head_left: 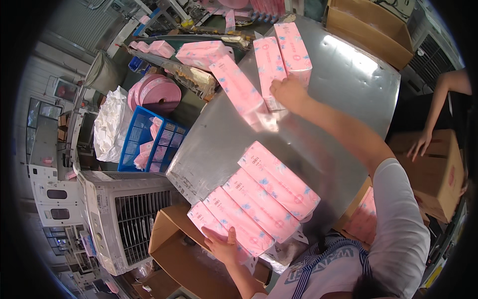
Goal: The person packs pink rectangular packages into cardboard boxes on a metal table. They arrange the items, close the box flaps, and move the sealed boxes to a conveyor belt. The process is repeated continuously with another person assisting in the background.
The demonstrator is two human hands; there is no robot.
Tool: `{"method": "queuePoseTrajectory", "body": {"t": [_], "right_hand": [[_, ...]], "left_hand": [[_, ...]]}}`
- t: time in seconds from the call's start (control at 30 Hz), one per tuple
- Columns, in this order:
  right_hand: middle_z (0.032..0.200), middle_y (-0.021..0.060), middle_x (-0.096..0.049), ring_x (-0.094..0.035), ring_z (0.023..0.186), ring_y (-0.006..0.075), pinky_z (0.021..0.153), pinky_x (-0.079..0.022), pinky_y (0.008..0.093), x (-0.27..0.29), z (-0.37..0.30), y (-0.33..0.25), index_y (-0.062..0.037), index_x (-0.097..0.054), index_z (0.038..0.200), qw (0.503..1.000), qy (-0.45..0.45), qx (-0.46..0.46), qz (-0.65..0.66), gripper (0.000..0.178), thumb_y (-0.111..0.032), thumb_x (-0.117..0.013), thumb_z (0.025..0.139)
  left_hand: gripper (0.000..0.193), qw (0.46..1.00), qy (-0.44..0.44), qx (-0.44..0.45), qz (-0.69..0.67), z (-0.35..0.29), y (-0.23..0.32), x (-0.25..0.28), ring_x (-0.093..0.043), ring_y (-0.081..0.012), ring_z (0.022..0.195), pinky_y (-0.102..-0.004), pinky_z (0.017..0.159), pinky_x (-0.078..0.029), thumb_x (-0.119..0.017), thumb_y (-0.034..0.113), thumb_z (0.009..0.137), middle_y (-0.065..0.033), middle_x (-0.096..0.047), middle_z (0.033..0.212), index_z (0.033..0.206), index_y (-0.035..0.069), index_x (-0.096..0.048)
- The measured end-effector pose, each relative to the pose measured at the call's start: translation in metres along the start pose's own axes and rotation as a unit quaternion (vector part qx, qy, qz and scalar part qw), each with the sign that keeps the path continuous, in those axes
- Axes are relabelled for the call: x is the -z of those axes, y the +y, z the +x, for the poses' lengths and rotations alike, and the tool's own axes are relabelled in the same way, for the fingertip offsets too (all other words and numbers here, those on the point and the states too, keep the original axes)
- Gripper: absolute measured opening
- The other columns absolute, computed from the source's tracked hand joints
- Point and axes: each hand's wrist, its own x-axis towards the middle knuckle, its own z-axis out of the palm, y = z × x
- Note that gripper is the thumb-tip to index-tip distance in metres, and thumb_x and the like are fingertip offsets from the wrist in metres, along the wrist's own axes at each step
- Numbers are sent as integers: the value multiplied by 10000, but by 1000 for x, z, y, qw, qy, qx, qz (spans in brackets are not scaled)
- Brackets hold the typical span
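1. Four pink packs [261, 203] with blue floral print lie side by side at the near edge of the metal table [348, 119], in a stepped row.
2. The left hand [221, 245] touches the leftmost pack [197, 213] of this row, its thumb apart from its fingers; whether it grips the pack, I cannot tell.
3. Well apart from it, the right hand [290, 92] reaches across to the far side of the table, its fingers on the middle pack [269, 57] of three; whether they clamp it is hidden.
4. Just beside that one lies the right-hand pack [294, 47]; on the other side, the left-hand pack [236, 84] slants toward the table's middle.
5. Farther left, another pink pack [201, 53] lies near the table's far corner.
6. Left of the table are a blue basket [128, 138] with pink pieces inside, and pink rolls [164, 95] behind it.
7. An open cardboard box [172, 241] stands by the left hand, near a grey grilled unit [102, 219].
8. At the right, a co-worker's hand [422, 144] touches a brown carton [435, 172].
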Motion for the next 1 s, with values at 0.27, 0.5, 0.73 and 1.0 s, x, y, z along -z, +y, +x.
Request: {"method": "queuePoseTrajectory", "body": {"t": [0.27,0.5,0.73,1.0], "right_hand": [[1384,60,-469,-452,1267,263,1055,-330,511,1,23,-4,-174,-473,1353,964,98,195,152,634,-89,-647,749],[1318,7,-519,-452,1256,224,1110,-238,533,10,35,-25,-178,-441,1368,975,27,193,-104,892,-403,-807,586],[1106,109,-622,-620,958,271,827,-502,439,11,-28,7,-130,-537,1246,935,-241,43,256,703,-656,-576,781],[1371,97,-486,-503,1229,233,938,-476,405,-19,-143,13,-177,-426,1402,712,-322,-155,604,716,-676,-228,927]], "left_hand": [[1069,1000,13,1,-6,1,2,0,-510,-451,1075,-509,859,-455,-645,685,707,-266,-469,1212,1473,61,-237],[850,917,-47,92,-385,2,1,6,-533,-238,1104,-362,894,-467,-715,342,829,-145,-539,1206,1461,17,-249],[683,727,-282,217,-587,29,-68,-14,-523,-279,1177,-388,977,-447,-611,341,900,-171,-486,1333,1391,-38,-324],[771,606,-384,160,-678,55,-64,-42,-398,-274,1314,-441,1076,-340,-408,636,909,-87,-421,1428,1439,86,-306]]}}
